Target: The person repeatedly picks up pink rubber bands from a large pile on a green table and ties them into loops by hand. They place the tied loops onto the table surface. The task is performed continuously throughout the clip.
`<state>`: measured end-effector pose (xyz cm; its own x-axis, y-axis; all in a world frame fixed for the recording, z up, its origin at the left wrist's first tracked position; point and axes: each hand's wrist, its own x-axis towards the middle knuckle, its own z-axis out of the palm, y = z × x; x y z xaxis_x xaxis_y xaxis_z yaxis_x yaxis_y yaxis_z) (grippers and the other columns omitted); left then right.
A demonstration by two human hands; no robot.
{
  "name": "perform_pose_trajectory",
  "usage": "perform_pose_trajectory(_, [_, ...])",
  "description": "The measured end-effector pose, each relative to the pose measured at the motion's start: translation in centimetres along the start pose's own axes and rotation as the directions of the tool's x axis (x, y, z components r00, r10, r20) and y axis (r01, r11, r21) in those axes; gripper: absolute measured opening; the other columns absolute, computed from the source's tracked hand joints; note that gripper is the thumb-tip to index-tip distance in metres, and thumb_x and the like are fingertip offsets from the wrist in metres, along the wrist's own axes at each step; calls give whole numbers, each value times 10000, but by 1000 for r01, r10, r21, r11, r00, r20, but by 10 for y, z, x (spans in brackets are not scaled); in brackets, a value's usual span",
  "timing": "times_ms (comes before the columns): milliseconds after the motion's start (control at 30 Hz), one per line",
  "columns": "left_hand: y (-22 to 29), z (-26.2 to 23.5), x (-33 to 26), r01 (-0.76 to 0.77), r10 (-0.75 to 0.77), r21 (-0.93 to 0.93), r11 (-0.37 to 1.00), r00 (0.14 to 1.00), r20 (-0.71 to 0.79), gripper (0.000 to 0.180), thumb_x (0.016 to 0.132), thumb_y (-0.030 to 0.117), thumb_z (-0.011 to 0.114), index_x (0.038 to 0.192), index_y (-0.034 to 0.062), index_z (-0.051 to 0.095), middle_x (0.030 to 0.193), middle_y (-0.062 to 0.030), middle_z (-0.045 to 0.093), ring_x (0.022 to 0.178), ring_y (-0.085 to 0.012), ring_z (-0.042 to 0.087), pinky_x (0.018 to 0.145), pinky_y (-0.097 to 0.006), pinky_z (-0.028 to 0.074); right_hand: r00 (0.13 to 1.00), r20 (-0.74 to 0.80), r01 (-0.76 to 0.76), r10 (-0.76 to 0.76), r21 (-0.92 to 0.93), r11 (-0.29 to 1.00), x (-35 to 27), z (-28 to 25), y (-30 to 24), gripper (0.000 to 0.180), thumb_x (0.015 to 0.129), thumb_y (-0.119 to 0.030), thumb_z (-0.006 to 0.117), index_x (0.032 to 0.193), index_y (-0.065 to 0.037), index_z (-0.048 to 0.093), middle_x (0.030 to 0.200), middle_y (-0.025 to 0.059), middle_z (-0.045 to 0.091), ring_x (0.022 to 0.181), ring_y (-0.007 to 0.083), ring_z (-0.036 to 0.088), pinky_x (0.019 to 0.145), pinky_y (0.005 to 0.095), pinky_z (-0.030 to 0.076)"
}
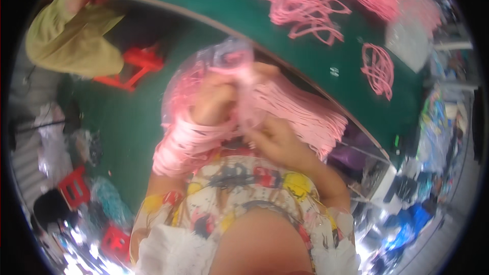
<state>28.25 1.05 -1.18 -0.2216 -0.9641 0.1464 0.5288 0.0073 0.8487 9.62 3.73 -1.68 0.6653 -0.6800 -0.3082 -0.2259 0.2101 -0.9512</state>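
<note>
As we look down past our patterned top (239, 193), the green table (316, 66) curves across the upper part of the view, its edge running just beyond our hands. On that table lie heaps of loose pink cords (316, 0), with a smaller pink coil (378, 69) apart from them, toward the table's near right edge. Below the table edge, a thick bundle of pink cords (300, 109) drapes over our left forearm and fans out right. Our left hand (214, 103) is curled around the bundle's upper part. Our right hand (272, 140) pinches strands lower down, fingers closed on them. A clear plastic bag (232, 53) sits over the bundle's top, against the table edge. Left of the table, a red stool (135, 66) stands beside another person's yellow-green sleeve (71, 38).
</note>
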Motion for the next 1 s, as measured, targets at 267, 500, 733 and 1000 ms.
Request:
perform_pose_trajectory(267, [-83,-1,28,-80,-209,503,860,845,492,258,864,105,531,1071,-12,633,1068,-157,649,1018,-271,609,912,-370,461,955,226,263,-192,-347,900,23,29,-19,188,901,-193,551,936,-9,563,747,141,590,735,294,600,682,421,466])
perform_pose_trajectory(500, [-65,34,18,-366,216,612,701,927,307,231,779,50,628,1008,18,638,934,-157,644,877,-309,630,750,-363,499,673,116,504,-730,-794,339,-3,-15,-41,125,777,-123,625,858,-30,605,754,120,570,742,301,574,676,421,441])
perform_pose_trajectory(733, [-73,30,47,-469,369,734,491,875,313,279,739,-107,595,993,3,633,917,-151,632,801,-313,608,691,-349,483,502,-440,-102,-745,-885,454,48,-164,-18,188,815,-81,619,1003,-86,625,909,112,572,861,314,566,727,402,460])
perform_pose_trajectory(1000, [-52,9,148,-374,546,927,-37,769,332,331,700,-2,647,993,149,673,1056,-51,618,952,-250,570,760,-371,419,576,-415,-99,-704,-891,444,68,-192,-13,120,835,-87,622,954,-91,637,938,85,579,813,293,598,684,385,476])
